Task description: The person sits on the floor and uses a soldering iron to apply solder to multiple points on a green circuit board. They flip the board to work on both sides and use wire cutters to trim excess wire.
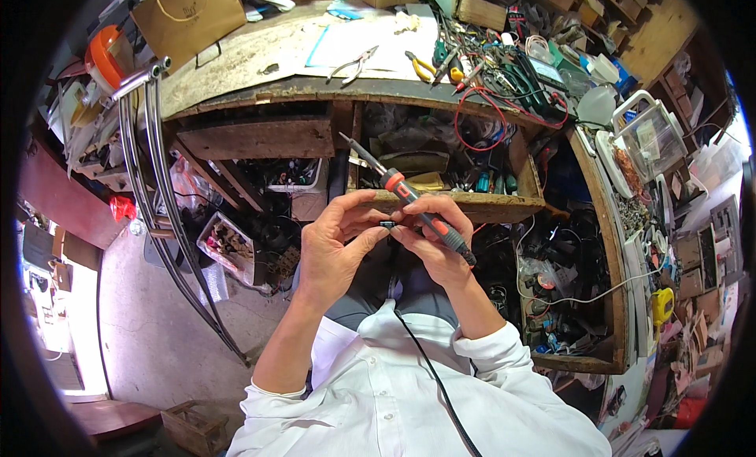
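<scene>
My left hand [334, 243] and right hand [437, 260] pinch a small dark part [387, 223], my side of the open drawer [504, 206]; likely light, stiff; grip its ends. Right also cradles a red-and-black tool [405, 192].

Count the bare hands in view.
2: the left hand pinching a small dark part; the right hand beside it, fingertips at that part, also holding a red-and-black tool. Some fingers are partly hidden.

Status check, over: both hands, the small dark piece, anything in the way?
Left grip and right grip pinching small dark piece. Right also holds soldering iron, tip angled away and left. Open drawer beyond, not blocking.
</scene>
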`<state>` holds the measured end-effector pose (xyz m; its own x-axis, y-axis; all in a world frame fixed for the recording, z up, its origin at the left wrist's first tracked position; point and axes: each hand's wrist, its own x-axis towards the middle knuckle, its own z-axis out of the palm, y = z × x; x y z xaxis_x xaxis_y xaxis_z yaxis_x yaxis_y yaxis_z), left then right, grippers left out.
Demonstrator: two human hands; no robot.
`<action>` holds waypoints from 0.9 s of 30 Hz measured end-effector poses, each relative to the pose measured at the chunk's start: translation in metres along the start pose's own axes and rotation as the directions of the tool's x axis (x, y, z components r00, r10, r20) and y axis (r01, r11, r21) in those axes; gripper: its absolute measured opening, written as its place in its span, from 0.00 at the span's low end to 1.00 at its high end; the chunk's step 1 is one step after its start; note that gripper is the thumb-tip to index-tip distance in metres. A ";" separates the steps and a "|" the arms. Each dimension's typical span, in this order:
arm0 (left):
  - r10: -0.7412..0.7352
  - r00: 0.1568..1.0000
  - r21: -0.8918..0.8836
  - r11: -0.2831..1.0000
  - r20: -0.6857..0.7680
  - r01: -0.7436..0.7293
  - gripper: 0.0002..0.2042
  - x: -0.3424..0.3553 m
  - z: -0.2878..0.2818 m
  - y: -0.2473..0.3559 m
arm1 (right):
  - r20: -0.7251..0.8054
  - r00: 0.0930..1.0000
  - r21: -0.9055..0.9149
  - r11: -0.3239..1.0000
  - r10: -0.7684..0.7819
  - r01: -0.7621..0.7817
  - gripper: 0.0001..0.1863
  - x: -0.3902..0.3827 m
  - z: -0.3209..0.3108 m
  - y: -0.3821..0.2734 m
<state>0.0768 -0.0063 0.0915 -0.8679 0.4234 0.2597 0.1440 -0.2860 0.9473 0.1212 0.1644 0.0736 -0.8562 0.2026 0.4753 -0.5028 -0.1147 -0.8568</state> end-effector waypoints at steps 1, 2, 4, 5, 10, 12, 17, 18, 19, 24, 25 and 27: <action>0.000 1.000 0.002 1.000 -0.002 0.000 0.23 0.000 0.000 0.001 | 0.000 1.000 -0.003 1.000 0.007 -0.007 0.17 0.000 0.000 0.000; -0.001 1.000 0.004 1.000 -0.003 0.001 0.23 0.000 0.001 0.003 | -0.001 1.000 -0.006 1.000 0.014 -0.014 0.17 0.000 0.000 -0.001; 0.003 1.000 0.008 1.000 -0.007 -0.003 0.23 0.000 0.002 0.003 | 0.000 1.000 -0.005 1.000 0.014 -0.014 0.17 0.000 0.000 -0.001; 0.007 1.000 0.009 1.000 -0.011 -0.007 0.22 0.000 0.002 0.003 | 0.001 1.000 -0.006 1.000 0.014 -0.014 0.17 0.000 0.000 -0.001; 0.006 1.000 0.013 1.000 -0.016 -0.006 0.22 0.000 0.000 0.002 | 0.004 1.000 -0.011 1.000 0.012 -0.012 0.17 0.000 0.001 -0.001; 0.000 1.000 0.013 1.000 -0.017 0.001 0.22 -0.001 0.000 0.001 | 0.005 1.000 -0.017 1.000 0.006 -0.006 0.17 0.000 0.001 0.000; 0.009 1.000 0.052 0.999 -0.011 -0.009 0.21 0.000 -0.002 0.000 | 0.001 1.000 -0.001 1.000 0.012 -0.012 0.17 0.000 0.001 0.001; 0.018 1.000 0.073 0.997 -0.013 -0.017 0.20 0.000 -0.003 -0.001 | -0.007 1.000 0.000 1.000 0.016 -0.016 0.17 0.001 0.001 0.000; 0.010 0.999 0.096 0.995 -0.033 -0.007 0.19 0.000 -0.004 -0.002 | -0.015 1.000 0.002 1.000 0.020 -0.020 0.17 0.000 0.000 -0.001; 0.134 0.976 0.361 0.930 -0.171 -0.065 0.09 0.012 -0.018 0.000 | -0.097 0.995 0.027 1.000 -0.001 0.004 0.15 0.002 -0.014 -0.010; 0.186 0.966 0.463 0.882 -0.179 -0.084 0.08 0.018 -0.022 0.002 | -0.115 0.993 0.046 0.999 0.012 -0.006 0.15 0.001 -0.019 -0.010; 0.292 0.935 0.580 0.805 -0.201 -0.127 0.07 0.037 -0.024 0.008 | -0.147 0.988 0.080 0.996 0.048 -0.036 0.15 0.000 -0.026 -0.014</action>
<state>0.0342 -0.0140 0.1043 -0.8649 0.1399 0.4820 0.5017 0.2144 0.8381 0.1313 0.1912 0.0806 -0.8523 0.3379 0.3992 -0.4792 -0.1990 -0.8548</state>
